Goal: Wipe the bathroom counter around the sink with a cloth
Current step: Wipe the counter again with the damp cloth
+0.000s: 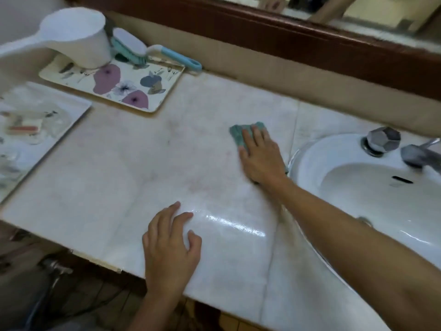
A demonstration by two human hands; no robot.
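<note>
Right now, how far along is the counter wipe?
Done, probably: the glossy patch by the front edge looks wet. In hand: the right hand presses the green cloth flat on the counter, just left of the sink; the left hand rests near the front edge. Left: faint reddish smudges mid-counter, and the stretch toward the floral tray looks dull.

A home bathroom, this one. Just to the right of the right hand (pixel 260 156) sits a white oval sink (pixel 307 161), let into a pale marble counter (pixel 119 168), with a chrome tap (pixel 383 139) on its far rim. Beyond both hands a wood-framed mirror (pixel 372 13) runs along the wall. Well off beyond the left hand (pixel 170 244), a flowered tray (pixel 114 86) carries a white water scoop (pixel 76 37) and a scrubbing brush (pixel 131 47): plain household washing gear.
</note>
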